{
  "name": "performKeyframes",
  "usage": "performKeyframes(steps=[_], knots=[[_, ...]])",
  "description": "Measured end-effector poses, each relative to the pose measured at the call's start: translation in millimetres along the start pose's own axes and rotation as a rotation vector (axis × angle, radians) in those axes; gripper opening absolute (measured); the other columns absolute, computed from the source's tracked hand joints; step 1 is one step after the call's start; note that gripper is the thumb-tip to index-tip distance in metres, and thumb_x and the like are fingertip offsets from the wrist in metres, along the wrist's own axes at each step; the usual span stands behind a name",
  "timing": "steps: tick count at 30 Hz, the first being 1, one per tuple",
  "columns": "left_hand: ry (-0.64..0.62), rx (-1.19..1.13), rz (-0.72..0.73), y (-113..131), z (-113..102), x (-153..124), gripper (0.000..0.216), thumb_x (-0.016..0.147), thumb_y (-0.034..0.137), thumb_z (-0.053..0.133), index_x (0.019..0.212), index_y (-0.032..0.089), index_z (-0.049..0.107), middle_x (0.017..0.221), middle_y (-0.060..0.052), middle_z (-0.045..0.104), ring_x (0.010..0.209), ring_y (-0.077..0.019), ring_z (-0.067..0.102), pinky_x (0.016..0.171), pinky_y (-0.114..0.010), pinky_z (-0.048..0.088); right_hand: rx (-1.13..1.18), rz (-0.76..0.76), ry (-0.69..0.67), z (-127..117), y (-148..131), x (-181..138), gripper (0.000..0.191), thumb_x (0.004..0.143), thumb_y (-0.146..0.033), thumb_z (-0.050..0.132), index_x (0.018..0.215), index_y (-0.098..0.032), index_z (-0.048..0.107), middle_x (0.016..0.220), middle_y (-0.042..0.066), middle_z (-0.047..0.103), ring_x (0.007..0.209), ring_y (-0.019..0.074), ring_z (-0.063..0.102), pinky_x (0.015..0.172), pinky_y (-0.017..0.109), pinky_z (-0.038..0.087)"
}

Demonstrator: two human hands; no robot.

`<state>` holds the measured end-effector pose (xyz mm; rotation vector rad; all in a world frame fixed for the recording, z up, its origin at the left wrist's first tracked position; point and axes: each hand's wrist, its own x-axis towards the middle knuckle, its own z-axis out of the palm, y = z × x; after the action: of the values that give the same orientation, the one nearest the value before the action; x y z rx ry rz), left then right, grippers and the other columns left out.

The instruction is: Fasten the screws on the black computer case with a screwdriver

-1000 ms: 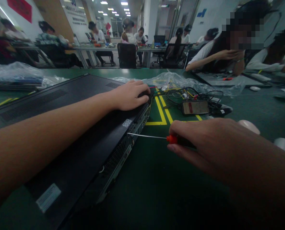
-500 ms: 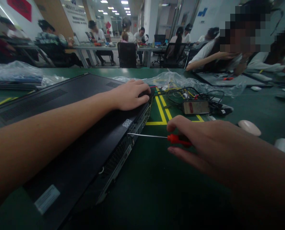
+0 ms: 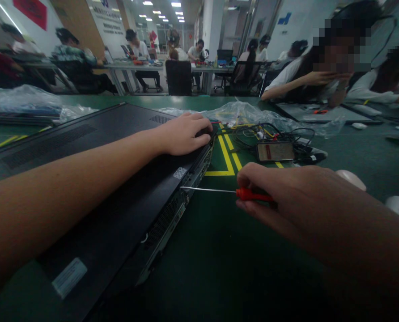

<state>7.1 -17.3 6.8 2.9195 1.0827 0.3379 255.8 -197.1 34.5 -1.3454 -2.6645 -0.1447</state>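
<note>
A black desktop computer case (image 3: pixel 129 188) lies flat on the green table, its metal back panel (image 3: pixel 167 223) facing right. My left hand (image 3: pixel 186 134) rests on top near the back edge, its fingers curled over that edge. My right hand (image 3: pixel 286 197) is closed round the red handle of a screwdriver (image 3: pixel 253 194), held level to the right of the case. The thin metal shaft reaches left, and its tip meets the upper part of the back panel. Whatever lies at the tip is too small to make out.
Behind the case, clear plastic wrap (image 3: pixel 233 112) spreads across the table (image 3: pixel 219 250). A black power adapter (image 3: pixel 275 151) lies among tangled cables. A white mouse (image 3: pixel 352 179) is beyond my right hand. Another person (image 3: pixel 296 85) sits across the table at the right.
My right thumb and fingers have closed in on the screwdriver handle. The screwdriver tip stays at the same spot on the back panel, and my left hand has not moved on the case.
</note>
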Motion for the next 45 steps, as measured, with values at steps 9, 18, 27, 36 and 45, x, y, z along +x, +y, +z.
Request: performKeyframes(steps=[9, 18, 27, 36, 45], knots=[[0.000, 0.035, -0.012, 3.3, -0.4, -0.5, 0.053, 0.107, 0.046, 0.039, 0.142, 0.018, 0.068, 0.145, -0.016, 0.068, 0.138, -0.0343, 0.062, 0.126, -0.052, 0.042, -0.021, -0.025, 0.004, 0.1, -4.4, -2.0, 0.008, 0.099, -0.025, 0.061, 0.092, -0.026, 0.057, 0.066, -0.001, 0.065, 0.046, 0.0190, 0.057, 0.049, 0.028, 0.021], [0.008, 0.028, -0.007, 1.7, 0.2, -0.2, 0.052, 0.107, 0.047, 0.039, 0.140, 0.020, 0.068, 0.143, -0.015, 0.069, 0.136, -0.0337, 0.063, 0.125, -0.051, 0.044, 0.008, -0.044, -0.016, 1.1, -3.9, -2.5, 0.013, 0.105, -0.030, 0.055, 0.094, -0.025, 0.059, 0.069, 0.001, 0.068, 0.048, 0.0180, 0.057, 0.050, 0.029, 0.024], [0.003, 0.019, 0.001, 0.2, 0.5, 0.1, 0.053, 0.107, 0.047, 0.039, 0.141, 0.018, 0.068, 0.143, -0.016, 0.068, 0.136, -0.0344, 0.063, 0.125, -0.053, 0.043, 0.062, -0.007, -0.032, 10.7, -1.8, -7.1, 0.012, 0.102, -0.028, 0.061, 0.113, -0.024, 0.056, 0.072, -0.001, 0.071, 0.053, 0.0176, 0.063, 0.051, 0.028, 0.025], [0.006, 0.009, -0.005, -0.9, 1.0, 0.4, 0.053, 0.106, 0.048, 0.042, 0.142, 0.020, 0.069, 0.143, -0.015, 0.069, 0.136, -0.0351, 0.062, 0.125, -0.053, 0.042, 0.070, -0.024, -0.043, 8.9, -1.3, -7.0, 0.003, 0.104, -0.027, 0.060, 0.103, -0.025, 0.059, 0.071, -0.002, 0.068, 0.053, 0.0165, 0.061, 0.052, 0.027, 0.025], [-0.009, 0.018, -0.009, 0.7, -1.1, -0.5, 0.052, 0.107, 0.048, 0.041, 0.141, 0.019, 0.068, 0.144, -0.015, 0.069, 0.138, -0.0338, 0.062, 0.126, -0.051, 0.042, 0.033, -0.066, -0.040, 9.6, 0.7, -6.2, 0.020, 0.111, -0.030, 0.051, 0.097, -0.024, 0.064, 0.076, 0.001, 0.071, 0.056, 0.0171, 0.056, 0.058, 0.030, 0.026]])
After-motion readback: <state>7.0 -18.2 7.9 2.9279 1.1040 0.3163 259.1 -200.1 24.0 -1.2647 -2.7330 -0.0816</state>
